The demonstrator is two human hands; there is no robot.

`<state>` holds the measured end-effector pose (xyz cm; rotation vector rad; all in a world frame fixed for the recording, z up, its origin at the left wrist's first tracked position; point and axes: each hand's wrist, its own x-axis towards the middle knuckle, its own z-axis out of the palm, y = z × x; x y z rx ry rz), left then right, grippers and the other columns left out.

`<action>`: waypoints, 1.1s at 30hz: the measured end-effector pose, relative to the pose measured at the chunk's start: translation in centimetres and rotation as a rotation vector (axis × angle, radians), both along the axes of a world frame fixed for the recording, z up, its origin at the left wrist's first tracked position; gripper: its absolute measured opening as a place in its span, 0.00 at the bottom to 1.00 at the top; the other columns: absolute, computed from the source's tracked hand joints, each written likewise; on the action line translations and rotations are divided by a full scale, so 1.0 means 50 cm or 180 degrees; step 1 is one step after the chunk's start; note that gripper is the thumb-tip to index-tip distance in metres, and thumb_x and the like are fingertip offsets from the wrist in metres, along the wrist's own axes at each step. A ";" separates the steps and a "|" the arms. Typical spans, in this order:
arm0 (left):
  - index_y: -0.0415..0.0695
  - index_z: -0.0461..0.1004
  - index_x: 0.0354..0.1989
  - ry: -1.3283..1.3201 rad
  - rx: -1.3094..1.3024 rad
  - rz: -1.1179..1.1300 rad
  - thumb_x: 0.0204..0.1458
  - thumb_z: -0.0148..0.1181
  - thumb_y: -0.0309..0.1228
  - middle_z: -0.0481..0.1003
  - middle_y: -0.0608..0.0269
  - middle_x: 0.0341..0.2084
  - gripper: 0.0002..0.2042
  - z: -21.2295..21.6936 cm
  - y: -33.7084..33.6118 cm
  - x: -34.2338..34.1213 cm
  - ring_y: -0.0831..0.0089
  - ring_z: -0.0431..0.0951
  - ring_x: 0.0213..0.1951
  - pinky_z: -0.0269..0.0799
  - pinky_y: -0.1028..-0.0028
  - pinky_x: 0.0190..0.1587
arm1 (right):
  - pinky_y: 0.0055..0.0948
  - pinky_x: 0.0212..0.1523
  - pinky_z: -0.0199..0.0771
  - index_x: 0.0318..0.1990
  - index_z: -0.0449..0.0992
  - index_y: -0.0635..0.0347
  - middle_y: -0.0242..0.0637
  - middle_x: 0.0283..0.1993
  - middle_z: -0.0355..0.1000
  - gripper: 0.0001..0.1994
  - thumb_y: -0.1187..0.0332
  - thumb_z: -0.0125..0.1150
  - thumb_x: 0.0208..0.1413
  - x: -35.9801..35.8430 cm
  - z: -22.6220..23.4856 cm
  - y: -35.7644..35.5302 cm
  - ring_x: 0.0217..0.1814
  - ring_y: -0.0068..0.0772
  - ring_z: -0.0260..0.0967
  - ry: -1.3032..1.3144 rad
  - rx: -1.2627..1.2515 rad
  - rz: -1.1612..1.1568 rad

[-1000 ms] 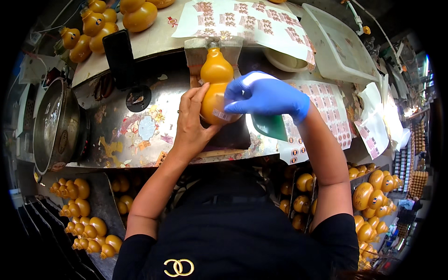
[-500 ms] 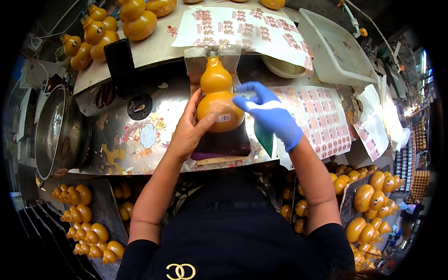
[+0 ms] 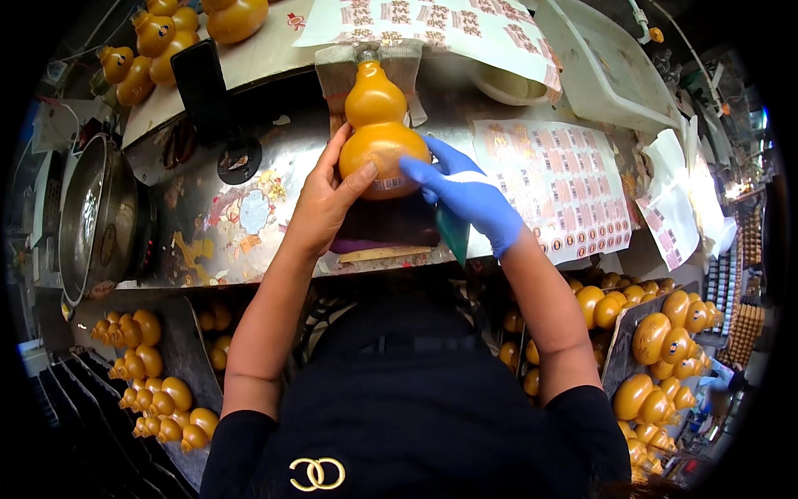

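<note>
An orange, gourd-shaped bottle (image 3: pixel 376 100) with a clear neck lies in front of me, its neck pointing away. My bare left hand (image 3: pixel 328 187) grips its wide lower bulb from the left, thumb on the front. A small label (image 3: pixel 388 183) with bars sits low on that bulb, beside the thumb. My right hand (image 3: pixel 470 191), in a blue glove, closes on the bulb's right side, its thumb on the front near the label. A green pointed piece (image 3: pixel 451 234) shows below the gloved palm; whether the hand holds it is hidden. Below the bottle lies a dark pad (image 3: pixel 386 224).
Label sheets (image 3: pixel 573 191) lie right of the bottle and on the raised shelf beyond it. A phone on a stand (image 3: pixel 204 87) and a metal pan (image 3: pixel 96 220) stand at left. More orange bottles (image 3: pixel 154 416) fill racks on both sides. A white tray (image 3: pixel 598 71) sits far right.
My gloved right hand has moved in from beside the bottle, its thumb now on the front of the bulb. The left hand keeps its grip. The whole view has shifted slightly.
</note>
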<state>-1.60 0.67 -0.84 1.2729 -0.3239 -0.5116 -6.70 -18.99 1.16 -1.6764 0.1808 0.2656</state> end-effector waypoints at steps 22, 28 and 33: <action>0.34 0.49 0.67 -0.0066 0.0100 0.0025 0.54 0.63 0.33 0.63 0.51 0.59 0.37 -0.006 0.006 0.009 0.68 0.65 0.60 0.58 0.72 0.62 | 0.19 0.32 0.66 0.59 0.66 0.62 0.31 0.34 0.71 0.37 0.43 0.63 0.50 -0.003 -0.033 0.003 0.30 0.17 0.62 -0.0153 -0.0007 -0.0135; 0.33 0.50 0.67 -0.0028 0.0118 0.0066 0.54 0.62 0.34 0.63 0.50 0.59 0.36 -0.002 0.003 0.009 0.68 0.65 0.59 0.58 0.72 0.62 | 0.22 0.38 0.70 0.59 0.66 0.64 0.38 0.40 0.74 0.36 0.44 0.62 0.52 0.001 -0.020 0.007 0.36 0.22 0.69 -0.0028 -0.0012 -0.0311; 0.33 0.50 0.67 -0.0012 0.0145 0.0083 0.54 0.62 0.34 0.63 0.50 0.59 0.37 -0.001 0.001 0.010 0.67 0.65 0.59 0.58 0.72 0.62 | 0.27 0.50 0.70 0.59 0.65 0.67 0.44 0.49 0.73 0.37 0.44 0.62 0.52 0.003 -0.015 0.015 0.49 0.29 0.71 -0.0210 -0.0181 -0.0252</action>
